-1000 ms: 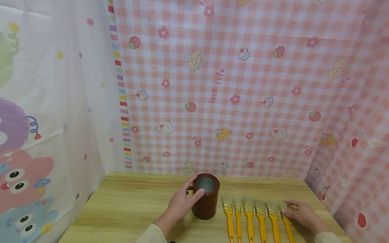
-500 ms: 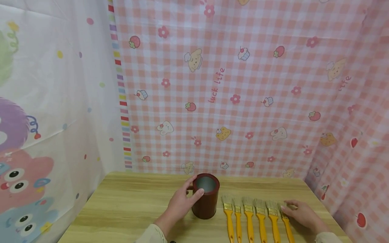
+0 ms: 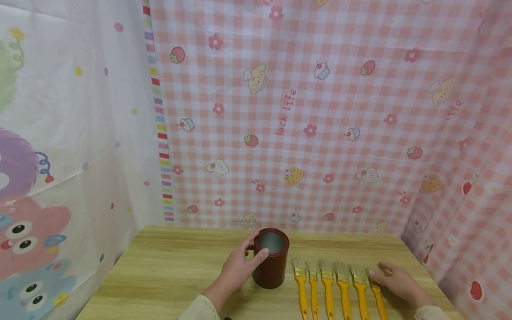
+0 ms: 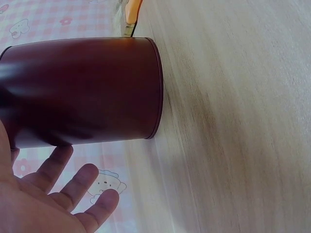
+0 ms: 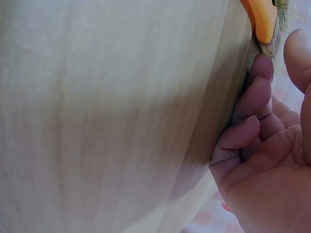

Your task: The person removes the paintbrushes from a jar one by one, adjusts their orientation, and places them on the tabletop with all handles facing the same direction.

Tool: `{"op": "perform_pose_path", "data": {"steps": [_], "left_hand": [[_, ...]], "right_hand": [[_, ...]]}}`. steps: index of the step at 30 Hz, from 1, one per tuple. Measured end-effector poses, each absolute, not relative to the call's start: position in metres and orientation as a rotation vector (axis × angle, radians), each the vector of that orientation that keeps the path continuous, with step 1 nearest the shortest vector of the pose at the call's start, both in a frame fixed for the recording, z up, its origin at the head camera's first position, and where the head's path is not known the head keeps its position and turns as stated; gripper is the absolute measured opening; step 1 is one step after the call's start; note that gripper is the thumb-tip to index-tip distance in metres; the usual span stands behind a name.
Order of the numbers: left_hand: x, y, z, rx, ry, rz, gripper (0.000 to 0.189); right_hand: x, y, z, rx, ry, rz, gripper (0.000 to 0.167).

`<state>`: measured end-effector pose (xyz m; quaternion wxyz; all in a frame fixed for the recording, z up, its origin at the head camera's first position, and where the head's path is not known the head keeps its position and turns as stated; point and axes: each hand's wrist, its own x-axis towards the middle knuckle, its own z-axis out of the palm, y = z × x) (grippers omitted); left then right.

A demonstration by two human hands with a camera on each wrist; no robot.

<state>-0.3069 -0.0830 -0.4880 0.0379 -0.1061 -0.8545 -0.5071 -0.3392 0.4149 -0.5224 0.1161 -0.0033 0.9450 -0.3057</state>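
Note:
In the head view, a dark red-brown mug [image 3: 270,269] with a grey inside stands upright on the table. My left hand [image 3: 238,266] is at its handle side, thumb on the near rim and forefinger reaching along the far side. The left wrist view shows other fingers [image 4: 80,179] loosely spread, one touching the mug wall. Several paintbrushes [image 3: 343,286] with yellow handles lie in a row right of the mug. My right hand [image 3: 398,280] is beside the rightmost paintbrush [image 3: 378,295], fingertips right at its metal band and partly covering its bristles. Its thumb and fingers stand apart.
The wooden table [image 3: 168,275] ends at a pink checked cloth [image 3: 304,151] hung behind it. A white patterned cloth [image 3: 72,146] hangs on the left. A small dark object [image 3: 227,318] shows at the bottom edge of the head view.
My right thumb has shifted slightly forward over the rightmost paintbrush, and the forefinger has drawn back a little. The left hand and the mug have not moved.

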Motion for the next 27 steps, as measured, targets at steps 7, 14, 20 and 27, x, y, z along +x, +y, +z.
{"op": "perform_pose_path", "data": {"steps": [7, 14, 20, 27], "left_hand": [[-0.3088, -0.0829, -0.4905, -0.315, -2.625, -1.56, 0.068], [-0.3081, -0.0829, -0.4895, -0.327, -2.615, -1.568, 0.068], [-0.3061, -0.0829, -0.487, -0.322, -2.616, -1.577, 0.067], [-0.305, -0.0828, -0.4863, -0.329, -2.62, -1.568, 0.067]], "right_hand": [[-0.3382, 0.4141, -0.5216, 0.004, 2.773, -0.87, 0.096], [-0.3384, 0.4142, -0.5228, -0.018, 2.796, -0.846, 0.092], [-0.3374, 0.4131, -0.5219, -0.018, 2.783, -0.858, 0.092], [-0.3366, 0.4119, -0.5204, -0.023, 2.781, -0.864, 0.092]]}}
